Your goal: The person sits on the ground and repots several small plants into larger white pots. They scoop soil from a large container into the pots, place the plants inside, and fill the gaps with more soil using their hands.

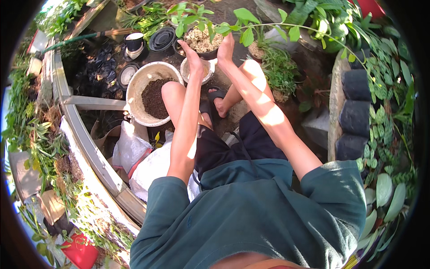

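My left hand (195, 60) is stretched forward above a small white pot (185, 71), holding nothing. Opposite it, my right hand (226, 49) is raised with the palm turned inward and nothing visible in it. Leaves of a trailing vine (247, 15) partly cover its fingertips. A gap separates the two hands. Between and beyond them stands a dark basin of pale dry chips (198, 38). Beside my left knee sits a large white pot (134, 79) part filled with dark soil (156, 99).
Black plastic pots (162, 38) and a stacked black and white pot (133, 42) stand at the far left. White sacks (153, 171) lie by my left leg, near a curved metal frame (89, 148). Black planting bags (354, 117) line the right edge, with leafy plants behind.
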